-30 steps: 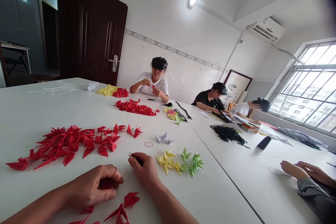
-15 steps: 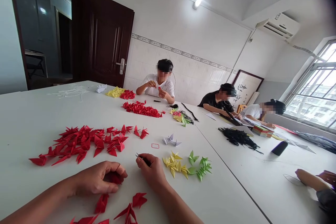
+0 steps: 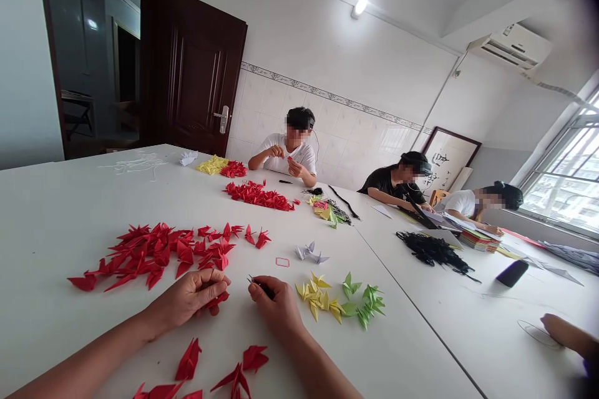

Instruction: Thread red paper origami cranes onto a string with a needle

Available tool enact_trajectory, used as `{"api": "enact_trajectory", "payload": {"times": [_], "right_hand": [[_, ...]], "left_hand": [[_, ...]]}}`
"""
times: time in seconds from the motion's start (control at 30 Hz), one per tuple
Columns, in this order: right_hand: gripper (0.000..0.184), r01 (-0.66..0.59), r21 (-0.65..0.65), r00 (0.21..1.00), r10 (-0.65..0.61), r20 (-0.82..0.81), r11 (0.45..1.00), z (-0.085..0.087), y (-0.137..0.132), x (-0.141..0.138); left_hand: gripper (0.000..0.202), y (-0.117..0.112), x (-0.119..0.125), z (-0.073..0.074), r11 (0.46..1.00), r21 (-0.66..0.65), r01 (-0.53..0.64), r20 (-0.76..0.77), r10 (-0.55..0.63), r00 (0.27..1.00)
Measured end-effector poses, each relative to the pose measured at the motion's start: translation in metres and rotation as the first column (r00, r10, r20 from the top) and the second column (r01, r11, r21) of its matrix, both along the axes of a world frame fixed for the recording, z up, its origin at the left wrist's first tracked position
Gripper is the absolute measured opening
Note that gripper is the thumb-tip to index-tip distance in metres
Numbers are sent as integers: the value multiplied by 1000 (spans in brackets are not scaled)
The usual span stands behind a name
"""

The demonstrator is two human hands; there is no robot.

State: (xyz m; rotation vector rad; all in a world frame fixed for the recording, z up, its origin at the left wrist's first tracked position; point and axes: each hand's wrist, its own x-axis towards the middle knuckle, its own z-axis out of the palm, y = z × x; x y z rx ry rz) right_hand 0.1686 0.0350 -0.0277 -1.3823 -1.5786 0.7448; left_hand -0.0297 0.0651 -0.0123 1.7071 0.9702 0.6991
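As the head view looks down the tabletop point(image 3: 60, 212): both bare hands work close together, just apart, near its front edge.
Left hand point(image 3: 187, 299): fingers curl shut around a red paper crane point(image 3: 219, 300), which is partly hidden.
Right hand point(image 3: 276, 307): thumb and fingertips pinch tightly on a small dark pointed item point(image 3: 264, 287), too small to identify.
Nearest left: a spread red crane pile point(image 3: 150, 255) lies just beyond the left hand.
Nearest front: loose red cranes point(image 3: 255, 358) lie below the hands, by the front edge.
Nearest right: yellow cranes point(image 3: 316, 299) and green cranes point(image 3: 362, 302) sit side by side beyond the right hand.
Ahead: pale gray cranes point(image 3: 311, 254) and a small red outline point(image 3: 282, 262) lie between the hands and a second red pile point(image 3: 257, 196).
Far right: a black bundle point(image 3: 430, 248) lies on the adjoining table section.
Others: a co-worker in white point(image 3: 287, 153) works at the far edge, and another person's hand point(image 3: 568, 333) reaches in at the right edge.
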Motion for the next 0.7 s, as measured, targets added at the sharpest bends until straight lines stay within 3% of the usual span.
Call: {"api": "enact_trajectory", "payload": {"times": [0.23,0.5,0.7], "right_hand": [[33,12,10,999,-12,37,1000,-3,2,0],[33,-17,53,992,10,129,998,-4,-3,-1],[27,-149,123,952,109,285,981,-1,-11,-5]], "left_hand": [[36,1,-1,2,1000,-7,19,0,-19,1000],[33,3,-3,-9,995,-95,-41,95,50,994],[14,3,0,-14,997,57,-49,156,40,987]]}}
